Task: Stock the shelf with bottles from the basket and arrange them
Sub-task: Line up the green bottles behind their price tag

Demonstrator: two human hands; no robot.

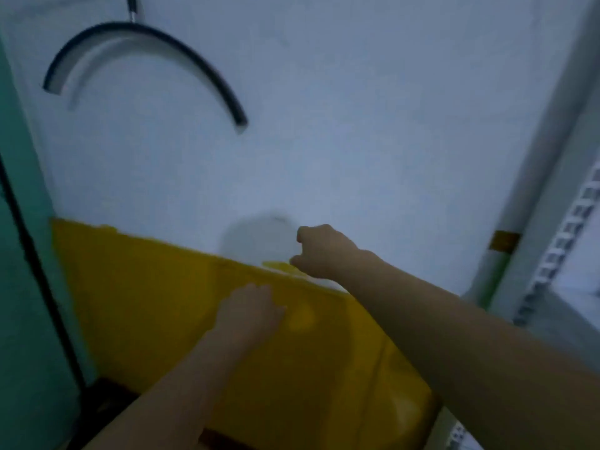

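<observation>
Against the pale wall [324,125], two bare hands reach over one yellow basket [162,303]. The left hand [250,315] lies curled on the basket's yellow surface; what it holds, I cannot tell. The right hand [319,251] is closed at the far rim, beside a blurred greyish shape, possibly one bottle [256,240]. One dark curved bar [156,35] hangs above.

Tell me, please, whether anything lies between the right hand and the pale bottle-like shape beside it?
Nothing visible does. The right hand is right beside the pale bottle-like shape, above the yellow basket's rim, with no object between them. The picture is too blurred to tell whether they touch. The left hand is lower, over the yellow wall.
</observation>
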